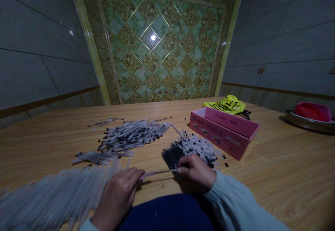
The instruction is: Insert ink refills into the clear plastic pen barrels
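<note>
"Slim tube (160,172), nearly level above a wooden table (282,178), spans the gap between two bare hands. How are the fingers set?"

"The left hand (123,186) has thumb and forefinger pressed together on one end; the right hand (195,172) pinches the other, beside a bundle of dark sticks (171,154). The exact contact at each tip is too small to tell."

"What could go wrong?"

"A push off the line of the tube could bend it or make it slip, since both ends sit in narrow pinches. The right hand, low against the dark sticks and the pale, black-tipped pieces (200,147), could scatter them with a careless sweep."

"And on the other side?"

"Clear tubes (52,199) lie heaped beside the left forearm; a nudge from it could send some sliding, as they appear light and loosely stacked."
</note>
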Available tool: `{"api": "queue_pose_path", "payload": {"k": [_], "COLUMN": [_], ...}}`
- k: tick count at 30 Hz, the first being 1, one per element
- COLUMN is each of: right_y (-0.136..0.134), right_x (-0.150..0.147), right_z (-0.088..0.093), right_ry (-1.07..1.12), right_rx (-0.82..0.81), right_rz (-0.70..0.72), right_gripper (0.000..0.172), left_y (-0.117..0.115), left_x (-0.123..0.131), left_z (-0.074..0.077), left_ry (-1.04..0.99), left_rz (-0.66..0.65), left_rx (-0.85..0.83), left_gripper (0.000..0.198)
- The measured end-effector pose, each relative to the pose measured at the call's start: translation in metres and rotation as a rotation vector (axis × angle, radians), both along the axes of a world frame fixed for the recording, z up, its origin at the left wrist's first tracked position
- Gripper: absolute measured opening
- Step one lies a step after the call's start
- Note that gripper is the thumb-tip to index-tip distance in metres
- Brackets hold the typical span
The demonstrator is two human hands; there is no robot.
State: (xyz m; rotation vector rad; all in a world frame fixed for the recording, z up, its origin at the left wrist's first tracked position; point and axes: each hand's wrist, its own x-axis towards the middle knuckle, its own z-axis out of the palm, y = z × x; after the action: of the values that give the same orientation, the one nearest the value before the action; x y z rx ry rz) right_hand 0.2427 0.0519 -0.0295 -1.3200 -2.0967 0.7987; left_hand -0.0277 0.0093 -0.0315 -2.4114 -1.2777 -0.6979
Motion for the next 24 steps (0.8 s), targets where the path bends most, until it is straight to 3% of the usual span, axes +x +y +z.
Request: {"api": "queue_pose_path", "payload": {"k": [4,7,10,13,18,24], "right_y": [0.007,0.0,-0.007,-0.008,0.014,0.045], "right_x": [0.025,0.023,0.014,0.01,0.016,0.031], "right_z": [0.032,0.041,0.038,0.035,0.039,0.035], "right_ry": [-0.228,-0.472,-0.662,-0.726,-0.675,-0.7], "right_rx": [0.2,0.283,0.26,0.23,0.333,0.312], "right_rz": [-0.285,-0.463,-0.502,-0.471,-0.485,-0.572], "right_gripper": [0.021,0.026,0.025,0.023,0.03,0.026], "left_y": [0.006,0.008,0.004,-0.004,-0.014,-0.005], "left_x": [-0.009,-0.01,-0.006,0.0,0.01,0.016], "left_z": [-0.006,-0.006,0.001,0.011,0.018,0.015], "left_ry": [-0.06,-0.199,-0.386,-0.556,-0.907,-1.323], "left_rz": [0.166,0.197,0.123,0.092,0.083,-0.021], "left_rx": [0.079,0.171,0.207,0.2,-0.062,-0.375], "left_gripper": [0.02,0.03,0.037,0.03,0.017,0.015]}}
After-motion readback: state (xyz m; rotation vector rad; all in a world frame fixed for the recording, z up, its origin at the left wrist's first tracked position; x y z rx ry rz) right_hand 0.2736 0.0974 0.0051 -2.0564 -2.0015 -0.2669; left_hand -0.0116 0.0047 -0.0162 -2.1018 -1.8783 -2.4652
